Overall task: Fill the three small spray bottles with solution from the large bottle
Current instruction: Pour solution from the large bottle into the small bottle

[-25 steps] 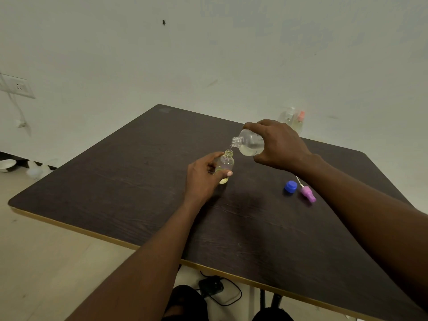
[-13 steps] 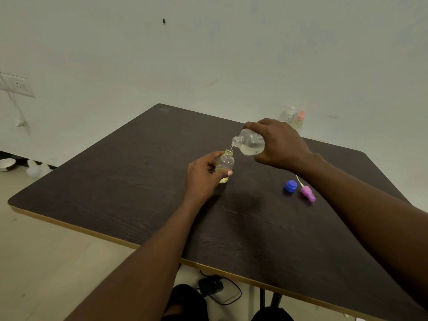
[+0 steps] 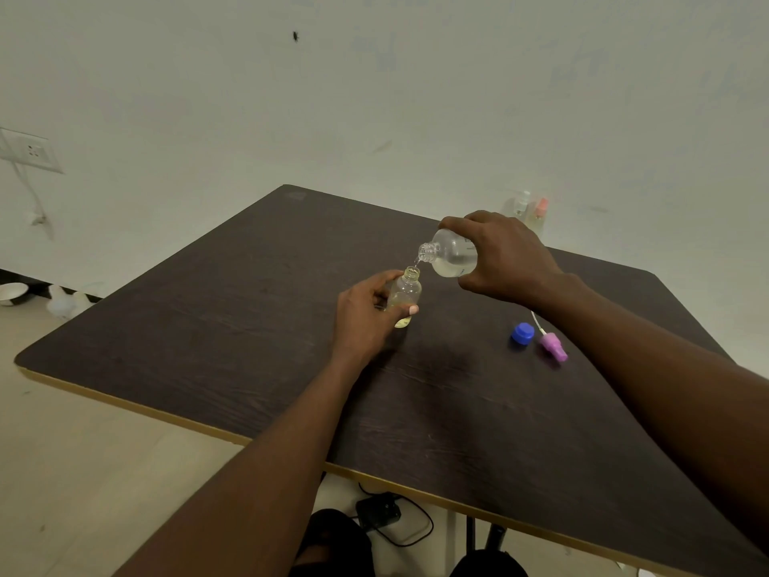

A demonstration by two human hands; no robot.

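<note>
On the dark wood-grain counter (image 3: 249,326), nearest the person, the left hand (image 3: 366,314) was curled round the small clear open-necked bottle (image 3: 405,291), holding it upright on the surface a little left of centre. To the right of it, and apart from it, a blue screw cap (image 3: 522,333) and a pink spray head (image 3: 553,345) with its white dip tube lay side by side. Just beyond the small bottle, the right hand (image 3: 503,256) gripped the large clear round bottle (image 3: 451,258) from above, tipped leftward so that its mouth hung just over the small bottle's neck. Over the last second almost nothing had shifted: both hands had kept their places and the tilt was the same, with only a thin thread of liquid passing between the mouths. Pale yellowish solution sat in the lower part of the small bottle, so the pour seemed slow and this fill looked unfinished. At the far right edge two small capped spray bottles (image 3: 530,210) stood together; whether they were already filled could not be told.
</note>
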